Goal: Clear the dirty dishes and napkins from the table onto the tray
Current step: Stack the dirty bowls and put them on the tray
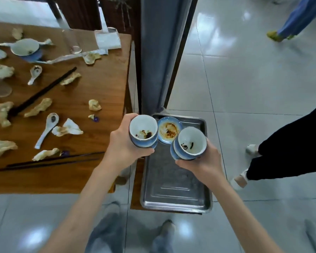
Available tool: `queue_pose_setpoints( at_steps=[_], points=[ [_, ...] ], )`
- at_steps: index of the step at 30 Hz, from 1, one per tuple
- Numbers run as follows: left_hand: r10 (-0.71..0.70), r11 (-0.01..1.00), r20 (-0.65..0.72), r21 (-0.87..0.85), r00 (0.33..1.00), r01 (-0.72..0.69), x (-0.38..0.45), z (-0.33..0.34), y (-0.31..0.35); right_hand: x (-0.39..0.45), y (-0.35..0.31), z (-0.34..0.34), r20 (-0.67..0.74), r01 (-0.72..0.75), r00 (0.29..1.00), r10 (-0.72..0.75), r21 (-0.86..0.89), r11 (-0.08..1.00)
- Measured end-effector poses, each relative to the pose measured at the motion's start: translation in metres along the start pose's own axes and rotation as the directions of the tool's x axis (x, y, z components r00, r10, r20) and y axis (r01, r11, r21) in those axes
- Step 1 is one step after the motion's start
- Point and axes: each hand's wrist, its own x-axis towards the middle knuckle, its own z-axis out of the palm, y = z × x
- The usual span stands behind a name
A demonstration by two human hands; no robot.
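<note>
Bowls: left hand (125,143) wraps one bowl (143,133), right hand (199,161) wraps second bowl (190,143), fingers curled round outer walls. Both above tray (171,189), saucer (169,129) between grips. Glazed ceramic: rigid, slippery, breakable. Hold walls low.

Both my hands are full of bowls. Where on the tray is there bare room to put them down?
The rectangular metal tray is bare over its whole near part, from the small blue sauce-stained dish down to its near rim. Only the far end is crowded, where that dish sits. The left hand and right hand each hold blue-and-white bowls above it.
</note>
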Motion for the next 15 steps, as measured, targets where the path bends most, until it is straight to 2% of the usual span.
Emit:
queue_pose_setpoints(
  at_steps=[6, 15],
  points=[
    [-0.087, 0.995, -0.112, 0.048, 0.99, 0.093, -0.001, 0.094, -0.027, 0.018, 0.082, -0.014, 0.058, -0.018, 0.998, 0.018, 0.004, 1.0],
    [-0.121, 0.992, -0.174, 0.025, 0.977, 0.127, 0.01, 0.198, -0.143, 0.06, 0.215, 0.03, 0.021, -0.021, 1.0, 0.021, -0.009, 1.0]
  ],
)
